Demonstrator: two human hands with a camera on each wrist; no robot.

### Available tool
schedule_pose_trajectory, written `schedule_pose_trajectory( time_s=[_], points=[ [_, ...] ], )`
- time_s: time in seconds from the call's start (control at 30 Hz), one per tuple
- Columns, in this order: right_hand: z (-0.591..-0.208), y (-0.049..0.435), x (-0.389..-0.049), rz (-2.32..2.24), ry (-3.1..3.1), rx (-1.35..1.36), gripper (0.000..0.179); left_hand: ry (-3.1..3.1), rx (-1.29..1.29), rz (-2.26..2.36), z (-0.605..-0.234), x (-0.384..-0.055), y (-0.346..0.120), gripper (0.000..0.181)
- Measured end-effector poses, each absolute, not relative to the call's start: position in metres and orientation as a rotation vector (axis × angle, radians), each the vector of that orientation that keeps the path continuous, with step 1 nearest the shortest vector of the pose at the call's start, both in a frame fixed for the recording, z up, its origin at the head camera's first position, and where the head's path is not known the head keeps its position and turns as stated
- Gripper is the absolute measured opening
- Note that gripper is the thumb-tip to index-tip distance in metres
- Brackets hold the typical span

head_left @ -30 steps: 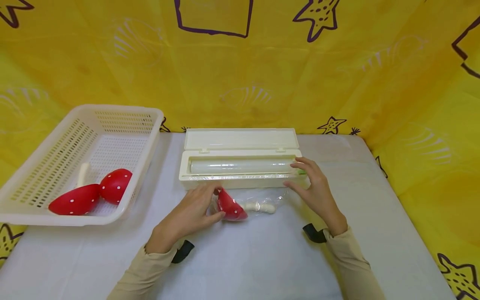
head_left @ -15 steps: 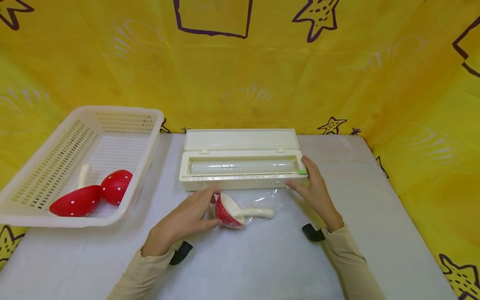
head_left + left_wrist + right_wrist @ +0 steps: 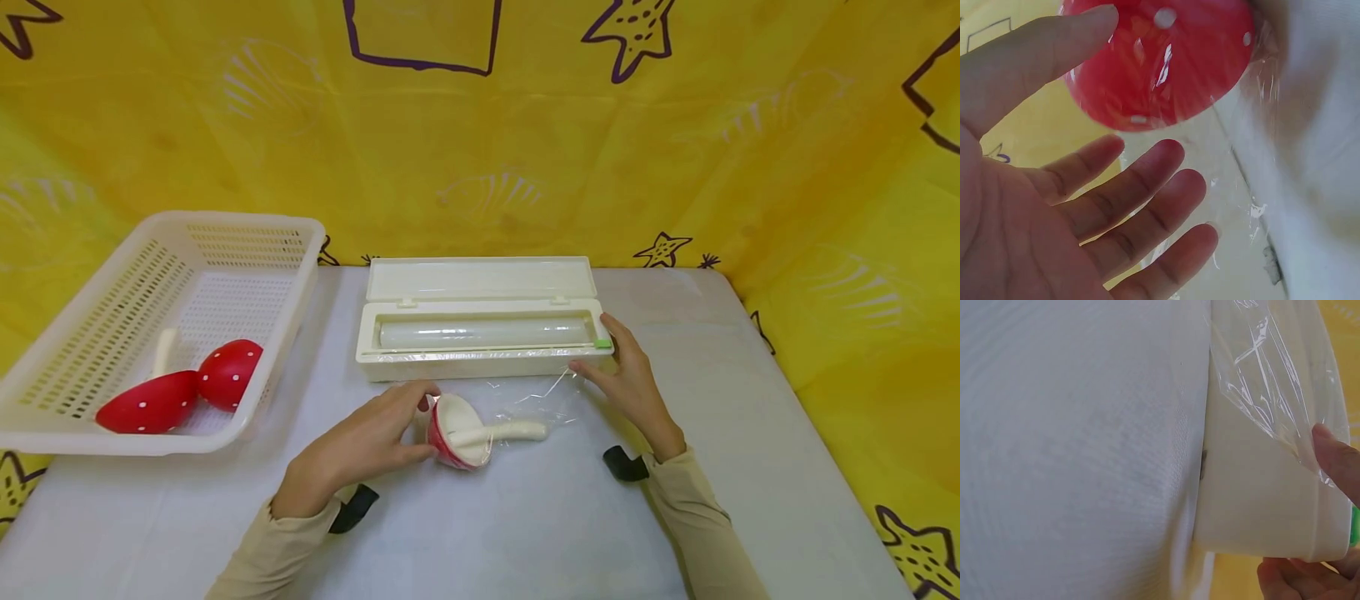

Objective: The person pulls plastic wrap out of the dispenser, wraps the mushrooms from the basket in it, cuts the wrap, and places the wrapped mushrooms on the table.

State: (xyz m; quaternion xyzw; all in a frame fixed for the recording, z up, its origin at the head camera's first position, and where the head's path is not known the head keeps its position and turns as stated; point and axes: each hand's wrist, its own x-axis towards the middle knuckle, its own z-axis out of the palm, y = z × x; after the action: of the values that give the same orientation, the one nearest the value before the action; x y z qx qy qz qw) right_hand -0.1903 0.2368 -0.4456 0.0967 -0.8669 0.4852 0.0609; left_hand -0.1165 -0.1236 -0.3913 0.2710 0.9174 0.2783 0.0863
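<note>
A ladle [image 3: 465, 425] with a white-dotted red bowl and white handle lies on the table under clear plastic wrap [image 3: 536, 404], its hollow side up. My left hand [image 3: 360, 446] is at the bowl's left side, thumb and fingers spread. Its thumb overlaps the red bowl [image 3: 1160, 75] in the left wrist view. Behind the ladle stands a cream plastic wrap dispenser [image 3: 480, 368], lid raised, a roll [image 3: 480, 333] inside. My right hand [image 3: 633, 387] grips the dispenser's right end, the thumb on the film at the front, the other fingers round the end.
A white perforated basket [image 3: 292, 333] at the left holds two red, white-dotted ladles [image 3: 150, 404]. A green slider [image 3: 602, 343] sits at the dispenser's right end. Yellow patterned cloth [image 3: 480, 167] rises behind and on the right. Dark wrist mounts [image 3: 625, 464] hang below both sleeves.
The ladle has turned from red side up to hollow side up and shifted slightly nearer. My left hand has drawn back a little; my right hand has settled round the dispenser's end.
</note>
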Motion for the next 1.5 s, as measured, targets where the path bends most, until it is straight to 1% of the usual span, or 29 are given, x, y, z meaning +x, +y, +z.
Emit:
schedule_pose_trajectory(
  time_s=[0.33,0.47,0.6,0.83,0.97,1.17,1.37,1.5],
  points=[
    [-0.445,0.237,-0.190,1.497,-2.626,0.293,0.090,2.688,0.822,0.716,-0.373,-0.115,-0.124,0.049],
    [-0.445,0.237,-0.190,1.502,-2.627,0.288,0.091,2.651,0.791,0.690,-0.359,-0.120,-0.123,0.049],
    [-0.445,0.237,-0.191,1.509,-2.633,0.283,0.091,2.651,0.824,0.675,-0.350,-0.127,-0.119,0.045],
    [-0.445,0.238,-0.191,1.537,-2.640,0.265,0.093,2.632,0.911,0.688,-0.339,-0.151,-0.104,0.044],
    [-0.444,0.238,-0.190,1.530,-2.653,0.263,0.094,2.588,1.010,0.733,-0.337,-0.167,-0.095,0.041],
    [-0.444,0.238,-0.190,1.518,-2.674,0.243,0.095,2.561,1.145,0.806,-0.340,-0.190,-0.082,0.038],
    [-0.443,0.239,-0.189,1.514,-2.674,0.236,0.095,2.503,1.333,0.956,-0.344,-0.210,-0.064,0.033],
    [-0.443,0.238,-0.189,1.516,-2.678,0.227,0.095,2.463,1.359,0.990,-0.346,-0.222,-0.053,0.034]
  ],
)
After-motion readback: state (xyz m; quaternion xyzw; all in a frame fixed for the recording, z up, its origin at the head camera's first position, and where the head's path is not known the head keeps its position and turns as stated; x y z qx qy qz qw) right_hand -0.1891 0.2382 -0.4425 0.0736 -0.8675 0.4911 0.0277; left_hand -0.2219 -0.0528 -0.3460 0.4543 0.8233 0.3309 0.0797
